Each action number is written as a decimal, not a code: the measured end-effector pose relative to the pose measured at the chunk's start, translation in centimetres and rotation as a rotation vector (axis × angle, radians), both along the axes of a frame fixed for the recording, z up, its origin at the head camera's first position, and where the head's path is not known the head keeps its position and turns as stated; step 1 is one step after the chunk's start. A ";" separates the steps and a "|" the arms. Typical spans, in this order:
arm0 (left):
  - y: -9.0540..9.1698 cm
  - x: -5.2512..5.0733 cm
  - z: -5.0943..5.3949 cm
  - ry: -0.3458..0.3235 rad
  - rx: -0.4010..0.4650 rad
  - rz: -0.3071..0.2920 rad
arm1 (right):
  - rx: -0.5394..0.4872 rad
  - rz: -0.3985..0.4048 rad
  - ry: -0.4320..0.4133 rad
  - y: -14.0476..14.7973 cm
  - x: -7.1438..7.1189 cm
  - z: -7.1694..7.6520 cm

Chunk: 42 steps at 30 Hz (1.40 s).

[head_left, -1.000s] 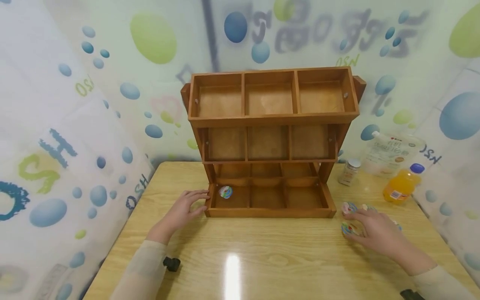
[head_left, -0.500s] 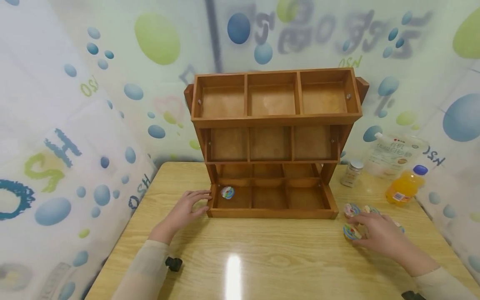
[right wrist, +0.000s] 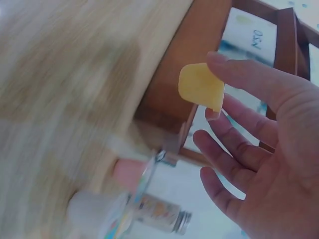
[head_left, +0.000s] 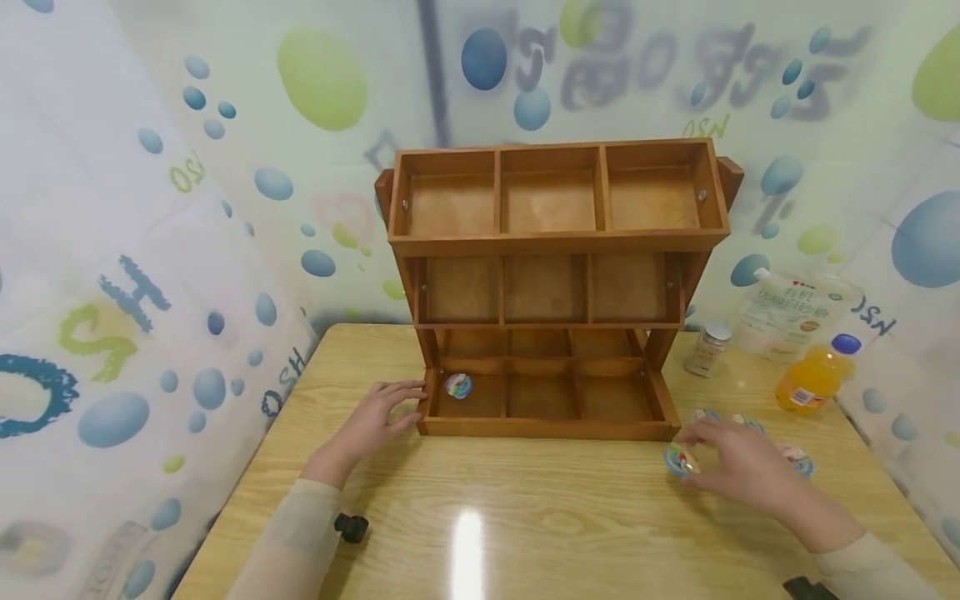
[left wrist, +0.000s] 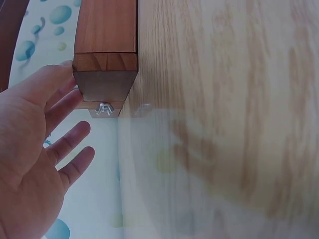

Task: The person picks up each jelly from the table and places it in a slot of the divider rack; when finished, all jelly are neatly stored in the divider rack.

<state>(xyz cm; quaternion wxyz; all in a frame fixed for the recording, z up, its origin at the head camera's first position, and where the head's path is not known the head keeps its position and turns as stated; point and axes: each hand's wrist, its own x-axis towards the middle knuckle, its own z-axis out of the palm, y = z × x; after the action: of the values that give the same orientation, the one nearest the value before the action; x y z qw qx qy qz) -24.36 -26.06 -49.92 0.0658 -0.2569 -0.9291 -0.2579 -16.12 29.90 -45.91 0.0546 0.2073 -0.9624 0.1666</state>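
Observation:
In the right wrist view, my right hand (right wrist: 279,144) pinches a small yellow jelly cup (right wrist: 199,87) between thumb and fingertips. Its patterned lid shows in the head view, off the right front corner of a brown wooden tiered shelf (head_left: 547,428). My left hand (head_left: 365,431) is at the shelf's left front corner, fingers extended, and the left wrist view has fingertips touching the wood. One jelly cup (head_left: 458,385) lies in the bottom tier's left compartment. More jelly cups (head_left: 798,461) are around my right hand, partly hidden by it.
At the back right stand a small jar (head_left: 708,350) with a silvery lid, an orange drink bottle (head_left: 814,379) with a purple cap, and a whitish pouch (head_left: 797,315). Patterned sheeting surrounds the wooden table (head_left: 555,508) at the back and sides.
My right hand has taken a jelly cup from the group and moved it slightly left, towards the shelf. My left hand stays at the shelf's corner. The head view has shifted slightly.

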 end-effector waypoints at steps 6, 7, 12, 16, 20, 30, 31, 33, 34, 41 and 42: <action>0.1 0.0 -0.1 0.009 0.000 0.000 | -0.006 0.060 0.059 -2.6 -0.2 1.0; 0.1 0.1 -0.1 0.011 0.000 0.000 | -0.015 0.070 0.058 -3.1 -0.3 1.1; 0.1 0.0 -0.1 0.024 0.005 -0.002 | -0.074 0.106 0.051 -5.8 -1.0 1.6; 0.2 -0.1 -0.1 0.028 0.015 -0.008 | -0.085 0.110 0.062 -7.9 -1.8 1.5; 0.3 -0.1 0.0 0.023 0.016 -0.005 | -0.115 0.120 0.026 -10.2 -3.1 1.6; 0.4 -0.1 0.0 0.007 0.006 0.005 | -0.171 0.169 -0.048 -15.6 -6.4 1.9; 0.3 -0.1 0.0 0.009 0.007 0.005 | -0.177 0.173 -0.049 -16.1 -6.8 1.8; 0.3 0.0 -0.1 0.006 0.008 0.008 | -0.189 0.181 -0.051 -16.9 -7.5 1.7; 0.3 0.0 -0.1 0.001 0.010 0.010 | -0.190 0.187 -0.049 -17.3 -7.9 1.6; 0.2 0.1 -0.1 -0.015 0.012 0.015 | -0.204 0.252 -0.036 -20.5 -10.2 1.2; 0.2 0.1 -0.1 -0.015 0.013 0.014 | -0.199 0.258 -0.033 -20.9 -10.5 1.1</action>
<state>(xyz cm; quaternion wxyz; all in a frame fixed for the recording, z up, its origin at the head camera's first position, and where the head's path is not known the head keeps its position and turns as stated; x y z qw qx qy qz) -24.31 -25.86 -49.98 0.0623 -0.2480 -0.9296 -0.2654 -26.63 9.01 -44.83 0.0370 0.3200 -0.9072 0.2704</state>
